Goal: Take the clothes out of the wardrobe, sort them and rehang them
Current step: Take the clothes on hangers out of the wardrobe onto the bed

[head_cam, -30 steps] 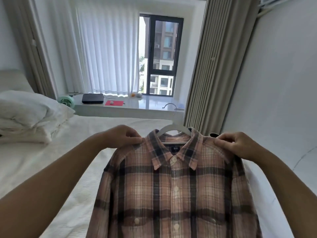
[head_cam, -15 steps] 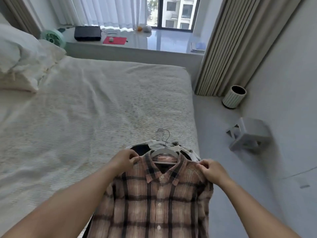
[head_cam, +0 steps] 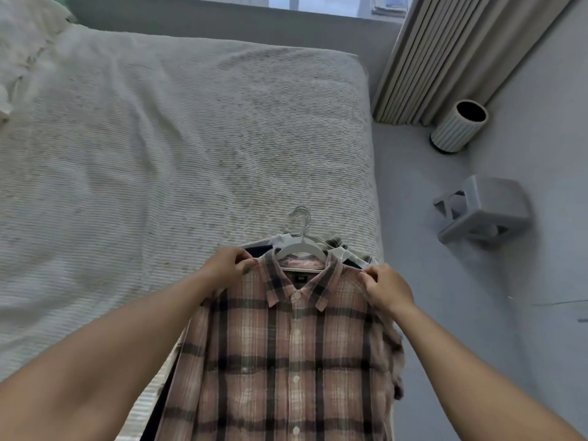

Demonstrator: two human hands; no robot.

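Plaid shirt [head_cam: 286,345] lowered from chest height onto pile [head_cam: 343,249] at bed [head_cam: 159,154] near-right corner; left hand [head_cam: 227,265] & right hand [head_cam: 386,288] both pinching shoulders. Sorting underway, rehang pending.

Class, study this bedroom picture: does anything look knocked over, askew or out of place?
Yes. The grey stool on the floor right of the bed lies tipped on its side, its underside showing. Nearby, the ribbed bin stands upright. The plaid shirt sits straight on its hanger.
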